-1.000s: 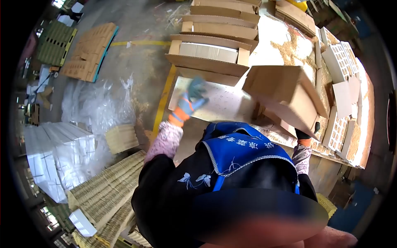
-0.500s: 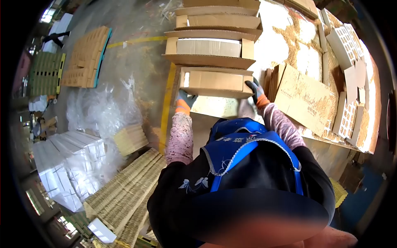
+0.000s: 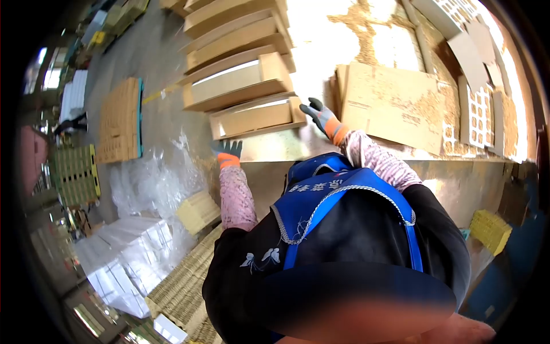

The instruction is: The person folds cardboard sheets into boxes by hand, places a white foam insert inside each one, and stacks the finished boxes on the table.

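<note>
Beside the front carton (image 3: pixel 252 123) — left hand (image 3: pixel 227 151), right hand (image 3: pixel 325 121); tabletop (image 3: pixel 269 147) edge strip between.

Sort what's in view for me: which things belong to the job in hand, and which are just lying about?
Likely in the job:
- nearest open cardboard box, between the spread left hand and right hand
- row of open boxes behind it
- flat cardboard beside the right hand

Apparently lying about:
- clear plastic
- white stack
- green slatted stack
- yellow stack

Carton (image 3: pixel 252 121), upper centre: plain brown. Right hand (image 3: pixel 323 118): gloved grey, orange-cuffed. Sleeve (image 3: pixel 375 157): mottled pink-and-white. Apron (image 3: pixel 346 184): blue, white-trimmed.
</note>
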Action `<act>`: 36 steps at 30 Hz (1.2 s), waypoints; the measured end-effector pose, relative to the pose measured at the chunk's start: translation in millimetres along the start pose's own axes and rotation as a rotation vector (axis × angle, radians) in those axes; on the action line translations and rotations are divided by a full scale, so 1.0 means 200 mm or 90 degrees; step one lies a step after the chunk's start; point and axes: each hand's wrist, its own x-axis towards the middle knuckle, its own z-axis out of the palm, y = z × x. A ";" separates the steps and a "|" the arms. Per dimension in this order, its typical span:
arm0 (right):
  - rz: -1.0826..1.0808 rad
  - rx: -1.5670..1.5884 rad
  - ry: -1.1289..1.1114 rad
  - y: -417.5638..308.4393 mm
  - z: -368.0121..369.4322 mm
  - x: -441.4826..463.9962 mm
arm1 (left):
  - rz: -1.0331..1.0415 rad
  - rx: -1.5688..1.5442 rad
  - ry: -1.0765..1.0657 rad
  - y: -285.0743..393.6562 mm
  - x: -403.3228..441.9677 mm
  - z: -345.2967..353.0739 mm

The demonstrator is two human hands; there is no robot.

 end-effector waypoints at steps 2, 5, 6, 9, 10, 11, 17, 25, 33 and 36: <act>-0.044 -0.006 -0.062 -0.22 -0.22 -0.27 | -0.019 0.075 -0.055 -0.19 -0.12 0.03; -0.190 -0.006 0.161 -0.18 -0.73 -0.56 | -0.037 0.251 -0.172 -0.64 -0.38 0.01; -0.202 -0.114 0.300 -0.25 -0.91 -0.67 | -0.044 0.312 -0.204 -0.82 -0.46 0.03; -0.239 -0.380 0.610 -0.07 -1.43 -0.93 | 0.191 0.545 -0.457 -1.28 -0.83 0.19; -0.089 -0.457 0.644 0.01 -1.53 -1.01 | 0.340 0.682 -0.483 -1.35 -0.98 0.29; -0.035 -0.299 0.524 0.17 -1.66 -1.04 | 0.486 0.887 -0.501 -1.36 -1.09 0.40; -0.023 -0.246 0.251 -0.23 -1.88 -1.31 | 0.750 1.240 -0.358 -1.27 -1.47 0.62; -0.308 0.032 0.373 -0.43 -2.12 -0.85 | 0.672 1.110 -0.466 -1.16 -1.68 0.95; -0.477 -0.298 0.219 -0.51 -2.10 -0.78 | 0.495 1.187 -0.539 -1.07 -1.81 0.97; -0.429 -0.107 0.084 -0.58 -2.06 -0.74 | 0.662 1.326 -0.293 -1.14 -1.80 1.07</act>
